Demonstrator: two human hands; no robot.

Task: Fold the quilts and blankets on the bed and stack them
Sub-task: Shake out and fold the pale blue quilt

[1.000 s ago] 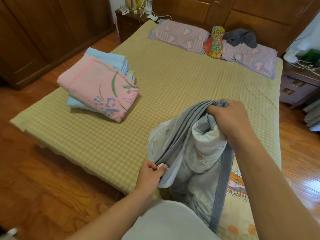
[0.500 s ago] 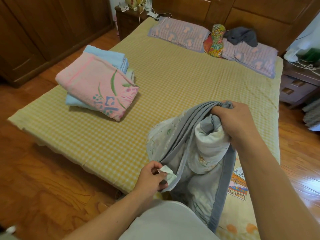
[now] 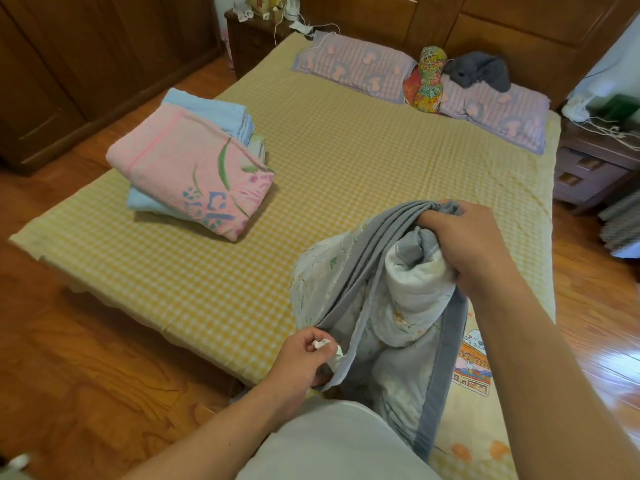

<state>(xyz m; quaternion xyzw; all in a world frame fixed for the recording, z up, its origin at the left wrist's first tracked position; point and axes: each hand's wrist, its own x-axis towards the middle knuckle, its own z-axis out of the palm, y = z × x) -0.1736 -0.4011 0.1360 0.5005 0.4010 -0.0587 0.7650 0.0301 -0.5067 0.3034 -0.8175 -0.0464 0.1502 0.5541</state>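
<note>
A grey-edged quilt (image 3: 388, 306) with a pale leaf print hangs bunched over the near right corner of the bed. My right hand (image 3: 467, 244) grips its gathered top folds, lifted above the mattress. My left hand (image 3: 304, 358) pinches a white corner of the same quilt lower down, near my waist. On the bed's left side lies a stack: a folded pink blanket (image 3: 187, 168) with a flower pattern on top of a folded light-blue blanket (image 3: 214, 112). Under the hanging quilt a yellow cartoon-print blanket (image 3: 474, 403) lies at the near right corner.
The bed (image 3: 363, 161) has a yellow checked sheet. Two lilac pillows (image 3: 356, 67), a colourful cushion (image 3: 424, 81) and a dark grey cloth (image 3: 481, 71) lie at its head. Nightstands stand on both sides, a wooden wardrobe (image 3: 86, 64) at left, wooden floor around.
My left hand has slid down and drawn the quilt's white corner toward me. My right hand stays clenched on the gathered top. The stack has not moved.
</note>
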